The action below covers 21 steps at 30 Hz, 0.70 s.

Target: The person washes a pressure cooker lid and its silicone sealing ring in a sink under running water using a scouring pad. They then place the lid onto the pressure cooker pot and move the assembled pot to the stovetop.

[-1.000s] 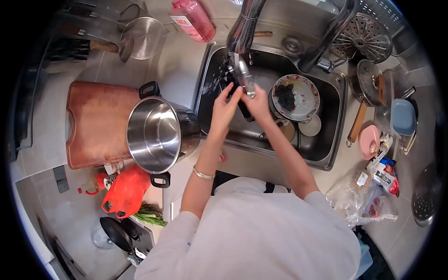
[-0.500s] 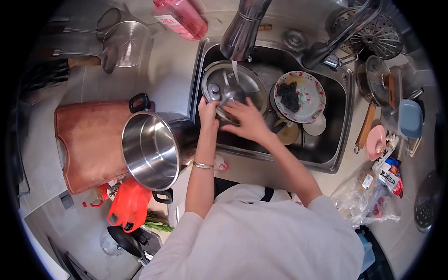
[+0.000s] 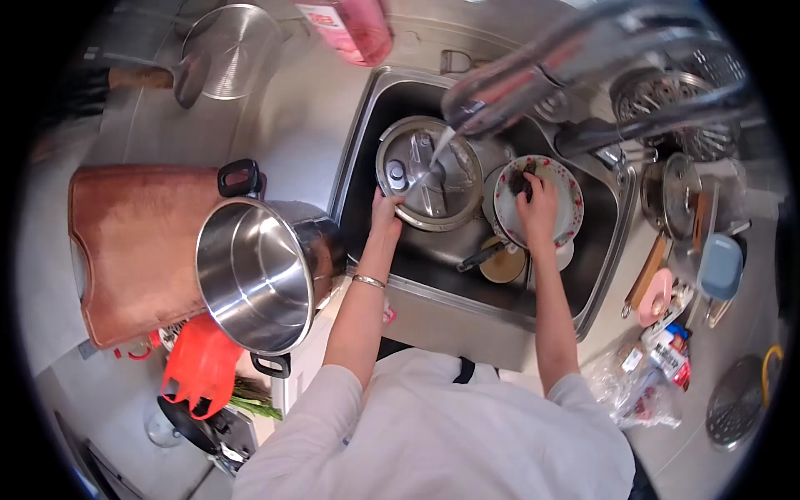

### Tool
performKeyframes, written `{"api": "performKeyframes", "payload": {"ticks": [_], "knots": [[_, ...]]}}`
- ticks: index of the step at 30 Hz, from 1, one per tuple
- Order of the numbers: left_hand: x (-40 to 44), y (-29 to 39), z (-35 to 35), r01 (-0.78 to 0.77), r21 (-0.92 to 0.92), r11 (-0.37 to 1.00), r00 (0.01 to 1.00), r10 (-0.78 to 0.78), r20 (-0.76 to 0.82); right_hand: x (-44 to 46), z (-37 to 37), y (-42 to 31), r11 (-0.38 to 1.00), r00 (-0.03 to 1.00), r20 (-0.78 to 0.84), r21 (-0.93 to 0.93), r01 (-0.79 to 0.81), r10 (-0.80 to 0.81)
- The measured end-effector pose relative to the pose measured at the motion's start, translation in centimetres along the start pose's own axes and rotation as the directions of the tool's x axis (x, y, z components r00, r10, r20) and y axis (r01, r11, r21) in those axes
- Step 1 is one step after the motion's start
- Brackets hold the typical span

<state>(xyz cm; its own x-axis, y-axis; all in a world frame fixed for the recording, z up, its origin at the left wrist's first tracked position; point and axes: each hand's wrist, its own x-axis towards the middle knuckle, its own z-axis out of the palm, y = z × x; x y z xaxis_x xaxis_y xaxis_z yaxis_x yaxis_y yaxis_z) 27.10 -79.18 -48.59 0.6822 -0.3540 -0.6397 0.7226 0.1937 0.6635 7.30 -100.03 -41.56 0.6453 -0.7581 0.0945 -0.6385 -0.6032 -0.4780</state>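
Observation:
Water from the faucet (image 3: 500, 96) runs onto a round metal pot lid (image 3: 446, 196) in the left part of the sink (image 3: 450, 246). My left hand (image 3: 386, 217) is closed on the lid's lower left rim. My right hand (image 3: 538, 208) reaches into the floral-rimmed bowl (image 3: 569, 200) on the right, its fingers closed on a dark scouring pad (image 3: 518, 180). Below the bowl are a yellowish dish (image 3: 507, 265) and a dark handle (image 3: 481, 257).
A large steel pot (image 3: 254, 275) stands left of the sink, beside a wooden cutting board (image 3: 146, 250). A red bag (image 3: 200, 362) hangs lower left. Pink soap bottle (image 3: 354, 29) is behind; pans, a pink dish (image 3: 656, 297) and plastic bags (image 3: 621, 379) lie right.
My right hand has moved from the lid to the bowl and taken hold of the dark pad. My left hand stays on the lid's rim. The view has shifted slightly.

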Motion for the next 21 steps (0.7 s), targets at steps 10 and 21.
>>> {"api": "performKeyframes", "payload": {"ticks": [10, 21], "knots": [[0.6, -3.3, -1.2, -0.004, 0.016, 1.000, 0.980, 0.007, -0.198, 3.1, 19.6, -5.5, 0.982, 0.983, 0.093, 0.118, 0.149, -0.160], [0.3, -7.3, -0.6, -0.131, 0.465, 0.876, 0.832, 0.352, -0.428, 0.0, 19.8, -6.1, 0.986, 0.978, 0.153, 0.103, 0.130, -0.145]]}}
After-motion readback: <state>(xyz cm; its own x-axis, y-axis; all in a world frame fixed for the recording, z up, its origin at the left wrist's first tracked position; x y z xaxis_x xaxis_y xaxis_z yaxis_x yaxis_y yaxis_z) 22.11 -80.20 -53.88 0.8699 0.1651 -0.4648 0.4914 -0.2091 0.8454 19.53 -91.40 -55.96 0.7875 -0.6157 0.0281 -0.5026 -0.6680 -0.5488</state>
